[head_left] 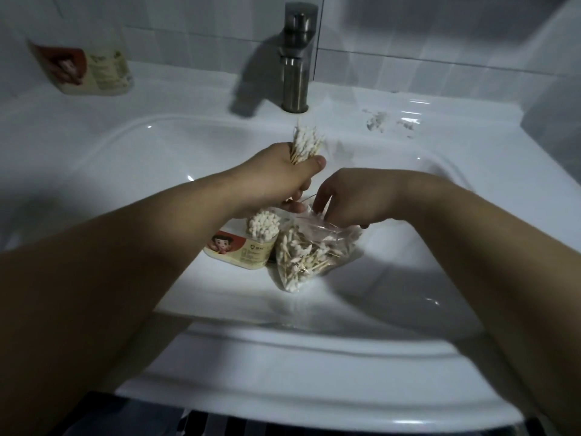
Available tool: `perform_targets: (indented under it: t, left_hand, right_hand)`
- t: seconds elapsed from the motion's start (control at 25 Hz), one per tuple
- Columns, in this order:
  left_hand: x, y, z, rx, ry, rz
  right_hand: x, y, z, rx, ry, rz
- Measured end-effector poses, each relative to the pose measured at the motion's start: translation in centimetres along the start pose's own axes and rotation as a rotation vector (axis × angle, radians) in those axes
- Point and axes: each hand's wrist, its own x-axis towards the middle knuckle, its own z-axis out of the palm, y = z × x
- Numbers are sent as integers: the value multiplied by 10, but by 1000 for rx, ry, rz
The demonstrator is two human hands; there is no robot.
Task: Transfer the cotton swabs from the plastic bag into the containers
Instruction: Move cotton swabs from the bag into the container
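Note:
My left hand (pixel 283 174) grips a bundle of cotton swabs (pixel 304 145) upright over the sink basin, white tips pointing up. Below it stands a container (pixel 248 247) with a red cartoon label, packed with swabs tips up. Right beside it lies a clear plastic bag (pixel 314 256) holding many loose swabs. My right hand (pixel 349 196) reaches into the bag's open mouth, fingers curled down at the rim; the fingertips are hidden, so I cannot see what they pinch.
Everything sits in a white sink (pixel 393 357). A steel faucet (pixel 297 58) rises at the back centre. A second container (pixel 91 70) with the same label stands on the ledge at the back left. White smears (pixel 377 121) mark the ledge at the right.

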Motion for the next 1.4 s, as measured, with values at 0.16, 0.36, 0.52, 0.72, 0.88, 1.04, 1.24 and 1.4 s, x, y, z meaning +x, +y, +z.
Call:
perform_targets:
  t: [0.16, 0.36, 0.52, 0.72, 0.88, 1.04, 1.24, 1.4]
  left_hand:
    - [0, -3, 0, 60, -28, -17]
    - [0, -4, 0, 159, -27, -13]
    - [3, -7, -3, 198, -31, -29]
    - [3, -8, -3, 156, -23, -82]
    - [2, -7, -3, 125, -9, -99]
    - [-1, -4, -2, 78, -49, -72]
    - [-1, -4, 0, 75, -93, 68]
    - [1, -2, -2, 95, -83, 87]
  right_hand:
    - [-1, -2, 2, -37, -31, -34]
    - [6, -10, 11, -210, 54, -96]
    - [3, -7, 3, -185, 111, -106]
    - [-9, 2, -16, 70, 234, -95]
    - [-13, 4, -19, 195, 300, -67]
    - [-14, 4, -22, 237, 367, -65]
    - [-11, 6, -23, 453, 457, -87]
    - [-10, 9, -24, 551, 455, -40]
